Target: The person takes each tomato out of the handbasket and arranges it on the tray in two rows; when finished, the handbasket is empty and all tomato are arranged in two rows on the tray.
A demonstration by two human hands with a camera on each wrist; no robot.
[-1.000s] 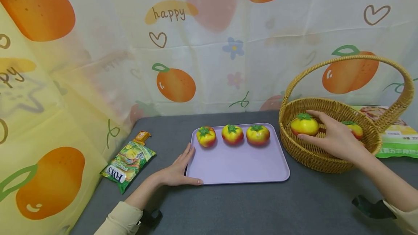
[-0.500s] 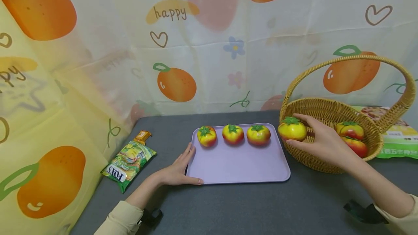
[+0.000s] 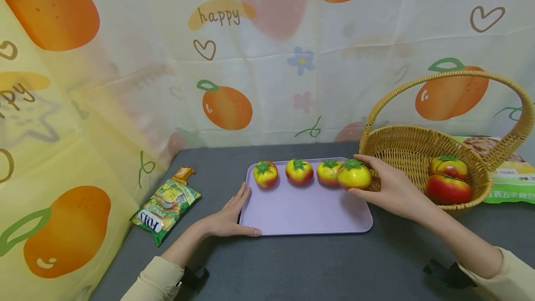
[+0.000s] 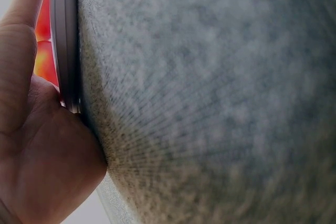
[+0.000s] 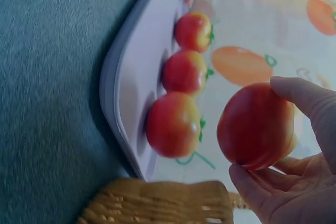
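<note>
My right hand (image 3: 390,189) pinches a yellow-and-red tomato (image 3: 354,177) with a green leafy top. It is held above the right end of a lilac tray (image 3: 305,212). The right wrist view shows this tomato's red underside (image 5: 255,127) between fingers and thumb, apart from the tray. Three similar tomatoes sit in a row along the tray's back; the rightmost one (image 3: 327,173) is partly covered by the held one. At the tray's front left corner rests my left hand (image 3: 227,217), fingers straight along the left edge, thumb at the front edge.
A wicker basket (image 3: 403,142) with a tall handle stands right of the tray, holding two tomatoes (image 3: 449,190). Behind it lies a green-and-yellow package (image 3: 512,187). A green snack bag (image 3: 165,208) and small orange packet (image 3: 183,174) lie left. A printed curtain hangs behind.
My right hand has carried the tomato leftward out of the basket to above the tray's right end. The basket's remaining tomatoes came into view. The left hand stays in place.
</note>
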